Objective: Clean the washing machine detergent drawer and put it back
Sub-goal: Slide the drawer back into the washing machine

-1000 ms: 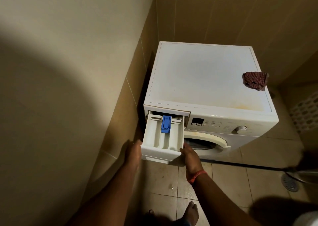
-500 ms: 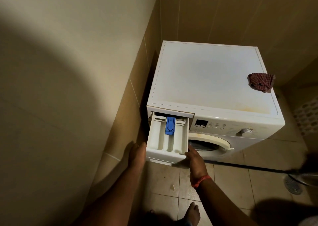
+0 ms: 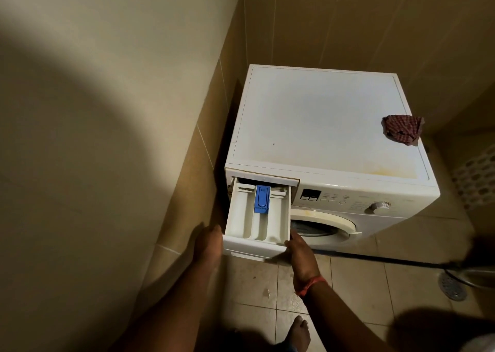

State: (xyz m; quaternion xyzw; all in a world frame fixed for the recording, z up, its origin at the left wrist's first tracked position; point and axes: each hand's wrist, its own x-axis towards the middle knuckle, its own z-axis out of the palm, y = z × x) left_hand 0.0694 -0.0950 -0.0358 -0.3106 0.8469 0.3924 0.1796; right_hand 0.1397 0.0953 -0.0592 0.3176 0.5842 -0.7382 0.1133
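With the detergent drawer [image 3: 257,219] pulled most of the way out at the washing machine's [image 3: 321,126] 7 o'clock corner, left hand [image 3: 208,247] and right hand [image 3: 299,252] grip its front corners (cloth [image 3: 402,129] untouched at 3 o'clock), so removal, cleaning and refitting seemingly remain.

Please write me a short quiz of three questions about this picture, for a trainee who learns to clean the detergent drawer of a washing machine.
1. True or false: the detergent drawer is fully shut in the washing machine.
2. Where does the red checked cloth lie? A) on the floor B) on top of the machine, near its right edge C) inside the drawer
3. What colour is the insert in the drawer's middle compartment?

Key
1. False: it is pulled out, with the left hand and the right hand at its front corners.
2. B
3. Blue
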